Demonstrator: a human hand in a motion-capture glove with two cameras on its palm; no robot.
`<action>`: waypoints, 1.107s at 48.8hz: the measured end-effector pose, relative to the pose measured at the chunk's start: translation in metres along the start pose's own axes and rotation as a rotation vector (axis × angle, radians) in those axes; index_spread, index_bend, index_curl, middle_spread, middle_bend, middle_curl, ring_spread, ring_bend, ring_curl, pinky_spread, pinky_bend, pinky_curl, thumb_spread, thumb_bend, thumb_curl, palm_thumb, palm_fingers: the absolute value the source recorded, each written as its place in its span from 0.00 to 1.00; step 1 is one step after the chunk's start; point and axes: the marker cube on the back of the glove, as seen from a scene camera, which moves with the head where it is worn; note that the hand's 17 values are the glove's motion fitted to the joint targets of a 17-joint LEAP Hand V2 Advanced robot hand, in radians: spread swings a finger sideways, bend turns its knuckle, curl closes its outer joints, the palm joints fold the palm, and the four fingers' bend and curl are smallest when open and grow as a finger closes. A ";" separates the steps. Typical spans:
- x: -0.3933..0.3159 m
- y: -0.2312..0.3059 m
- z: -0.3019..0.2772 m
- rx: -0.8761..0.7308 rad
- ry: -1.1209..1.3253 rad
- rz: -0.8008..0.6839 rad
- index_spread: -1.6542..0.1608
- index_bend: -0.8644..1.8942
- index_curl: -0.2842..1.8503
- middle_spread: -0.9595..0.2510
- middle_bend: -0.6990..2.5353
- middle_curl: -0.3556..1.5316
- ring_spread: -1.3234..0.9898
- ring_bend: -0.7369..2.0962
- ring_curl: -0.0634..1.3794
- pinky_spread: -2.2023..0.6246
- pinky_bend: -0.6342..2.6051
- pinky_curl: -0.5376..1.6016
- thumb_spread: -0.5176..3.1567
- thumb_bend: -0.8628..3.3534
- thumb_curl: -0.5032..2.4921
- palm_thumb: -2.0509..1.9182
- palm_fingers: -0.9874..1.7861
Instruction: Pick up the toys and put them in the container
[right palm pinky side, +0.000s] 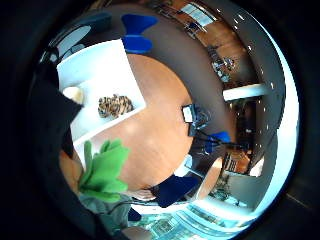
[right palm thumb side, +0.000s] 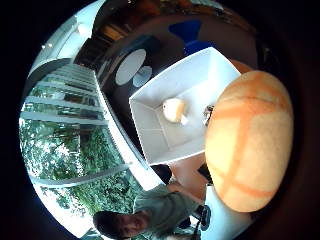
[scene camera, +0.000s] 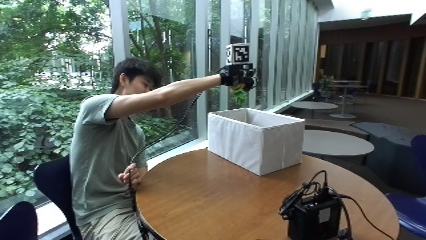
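I see a round wooden table (scene camera: 219, 195) with a smooth brown top, beside tall windows with greenery outside, and blue chairs (right palm pinky side: 137, 32) around it. A white fabric box (scene camera: 256, 140), square-cornered and open at the top, stands on the table; inside lie a cream toy (right palm thumb side: 173, 109) and a striped brown one (right palm pinky side: 114, 105). My gloved right hand (scene camera: 237, 76) is raised above the box, fingers curled round a soft carrot toy (right palm thumb side: 248, 139), orange and rounded with green felt leaves (right palm pinky side: 104, 170). A black device (scene camera: 313, 215) with cables sits near the table's edge.
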 end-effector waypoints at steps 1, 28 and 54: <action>-0.003 -0.002 0.001 0.004 -0.003 0.003 0.67 0.56 0.61 0.47 0.51 0.72 0.36 0.69 0.58 0.65 0.55 0.49 0.22 0.22 0.59 0.69 0.64; -0.072 -0.036 0.030 0.081 0.045 -0.048 0.67 0.43 0.65 0.47 0.46 0.71 0.37 0.69 0.59 0.65 0.60 0.51 0.24 0.20 0.59 0.68 0.51; -0.037 0.003 0.026 0.084 -0.024 -0.094 0.79 0.35 0.39 0.65 0.31 0.55 0.45 0.55 0.46 0.76 0.53 0.43 0.47 0.19 0.38 0.50 0.33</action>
